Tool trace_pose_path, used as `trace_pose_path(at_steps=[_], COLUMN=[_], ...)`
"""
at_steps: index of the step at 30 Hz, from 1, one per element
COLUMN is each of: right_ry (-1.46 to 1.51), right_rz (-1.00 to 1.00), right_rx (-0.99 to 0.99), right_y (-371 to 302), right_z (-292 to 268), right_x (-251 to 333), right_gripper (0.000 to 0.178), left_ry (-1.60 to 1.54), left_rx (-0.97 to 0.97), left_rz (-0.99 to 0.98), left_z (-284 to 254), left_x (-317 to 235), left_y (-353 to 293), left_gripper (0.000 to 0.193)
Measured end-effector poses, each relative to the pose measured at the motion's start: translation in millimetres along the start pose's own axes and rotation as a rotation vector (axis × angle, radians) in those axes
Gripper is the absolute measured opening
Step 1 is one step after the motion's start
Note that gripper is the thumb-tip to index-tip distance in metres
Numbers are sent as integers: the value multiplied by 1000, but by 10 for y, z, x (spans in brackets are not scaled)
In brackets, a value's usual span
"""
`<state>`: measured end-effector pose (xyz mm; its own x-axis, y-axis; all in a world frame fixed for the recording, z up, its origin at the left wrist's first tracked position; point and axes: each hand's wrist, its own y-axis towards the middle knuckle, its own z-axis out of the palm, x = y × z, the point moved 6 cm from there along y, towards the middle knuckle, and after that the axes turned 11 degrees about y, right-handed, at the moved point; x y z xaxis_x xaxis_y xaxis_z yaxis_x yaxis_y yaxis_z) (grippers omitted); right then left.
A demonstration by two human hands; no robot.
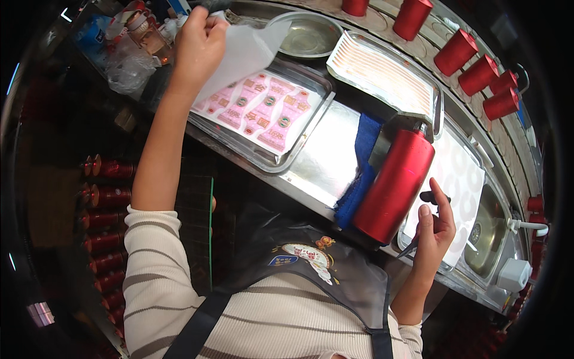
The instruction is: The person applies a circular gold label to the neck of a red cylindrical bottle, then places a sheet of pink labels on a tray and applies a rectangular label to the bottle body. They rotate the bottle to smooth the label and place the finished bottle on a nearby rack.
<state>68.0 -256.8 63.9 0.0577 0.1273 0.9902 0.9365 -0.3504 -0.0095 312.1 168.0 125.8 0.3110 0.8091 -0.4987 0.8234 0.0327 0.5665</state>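
Note:
My left hand (204,45) is raised at the upper left, its fingers closed on the edge of a translucent white sheet (254,51). The sheet hangs bent over a steel tray (278,163) that holds a sheet of pink printed stickers (263,110). At the right, my right hand (437,230) has its index finger stretched up and the others curled around a thin dark tool (408,248). The tool's kind is unclear, and the palm hides part of it. Beside that hand is a large red metal cylinder (397,185), tilted in view, next to a blue cloth (359,173).
A round metal pan (308,37) and a tray with an orange-striped sheet (388,75) sit farther back. Several red cylinders (456,51) stand on a slatted conveyor (382,21). A white sheet with pale rings (460,179) lies near a sink (487,239). More red cylinders (107,218) are stacked lower left.

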Motion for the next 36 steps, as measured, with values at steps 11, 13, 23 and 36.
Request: trace_pose_path(at_steps=[11,13,23,36], right_ry=[-14,146,515,667], right_rz=[-524,-422,111,747], right_rx=[443,297,-565,-1221], right_y=[952,870,-203,-3610], right_z=[1350,1262,-2159,-4684], right_x=[136,288,-5,-2857], right_gripper=[30,24,17,22], left_ry=[-454,-553,117,39], left_rx=[-43,13,413,979], left_rz=[473,527,310,220], left_z=[441,427,1328,2017], left_x=[-2601,-2632,-506,235], left_y=[-983,-1134,-882,-735], left_gripper=[20,30,36,48])
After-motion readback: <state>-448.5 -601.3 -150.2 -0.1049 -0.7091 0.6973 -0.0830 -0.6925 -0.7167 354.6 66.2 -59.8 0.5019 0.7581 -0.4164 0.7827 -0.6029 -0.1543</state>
